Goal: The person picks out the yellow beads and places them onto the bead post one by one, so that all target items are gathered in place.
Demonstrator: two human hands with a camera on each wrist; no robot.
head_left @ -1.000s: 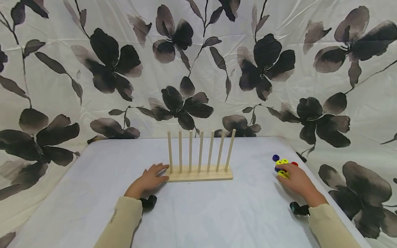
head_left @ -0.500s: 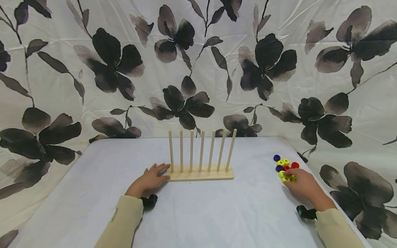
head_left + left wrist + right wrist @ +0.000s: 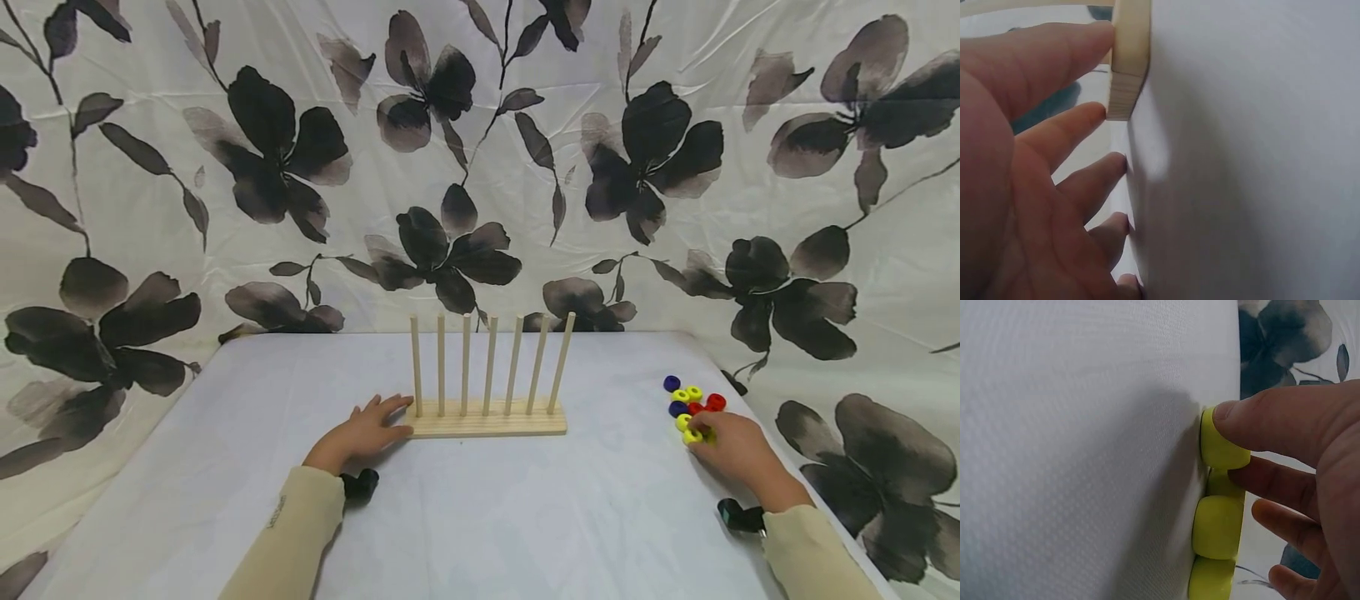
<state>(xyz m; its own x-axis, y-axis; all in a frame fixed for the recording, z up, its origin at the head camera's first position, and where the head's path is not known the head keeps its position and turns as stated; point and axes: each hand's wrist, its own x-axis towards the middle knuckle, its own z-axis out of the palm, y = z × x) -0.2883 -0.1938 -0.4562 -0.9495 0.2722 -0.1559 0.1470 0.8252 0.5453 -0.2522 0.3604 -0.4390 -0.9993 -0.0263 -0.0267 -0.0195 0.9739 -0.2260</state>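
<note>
A pale wooden stand (image 3: 487, 427) with several upright pegs (image 3: 491, 367) sits on the white-covered table. My left hand (image 3: 363, 432) is at its left end, fingers spread and fairly straight. In the left wrist view the thumb (image 3: 1079, 47) and index fingertip touch the end of the wooden base (image 3: 1130, 50). At the right, my right hand (image 3: 738, 454) pinches a yellow ring bead (image 3: 1225, 440) between thumb and index finger, low at the table surface. More yellow beads (image 3: 1216, 528) lie right beside it. The other right-hand fingers are loosely bent.
Beyond the right hand lie blue beads (image 3: 672, 383), red beads (image 3: 716, 402) and further yellow beads (image 3: 694, 392), near the table's right edge. A white cloth with dark flowers (image 3: 450, 250) hangs behind the table (image 3: 480, 517).
My right hand has drawn back toward me and slightly right, uncovering the red and blue beads, and its thumb and index finger now pinch a yellow bead. My left hand stays at the stand.
</note>
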